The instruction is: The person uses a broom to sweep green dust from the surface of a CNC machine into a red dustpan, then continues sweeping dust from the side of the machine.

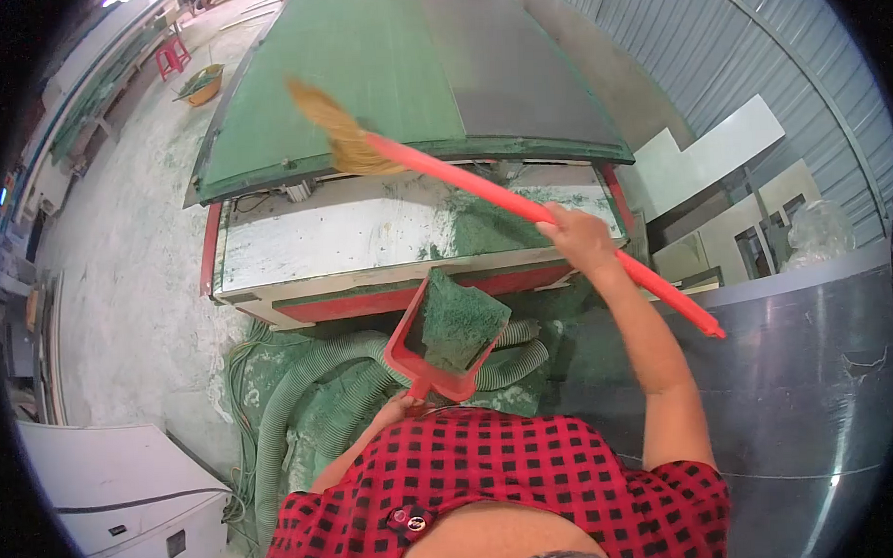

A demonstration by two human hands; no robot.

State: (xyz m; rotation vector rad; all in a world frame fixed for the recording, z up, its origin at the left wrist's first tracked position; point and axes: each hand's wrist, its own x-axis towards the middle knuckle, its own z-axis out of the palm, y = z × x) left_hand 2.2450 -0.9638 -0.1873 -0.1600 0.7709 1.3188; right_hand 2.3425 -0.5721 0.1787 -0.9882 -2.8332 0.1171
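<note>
My right hand (581,237) is wrapped round the red handle of a broom (463,180), which slants up to the left. Its straw-coloured bristles (338,130) hang over the near edge of the green machine bed. Low and close to my body, my left hand (402,406) grips the short handle of a red dustpan (407,351). A heap of green shavings (463,323) fills much of the pan. Beyond the pan runs a white ledge (356,233), with more green dust (494,223) spread over its right part.
A large machine bed (360,56), green and grey, rises past the ledge. Ribbed hoses (302,373) and cables lie on the dusty floor below. At right is a dark sheet surface (765,396); a white cabinet (129,477) stands at left. A basin (202,86) sits farther back.
</note>
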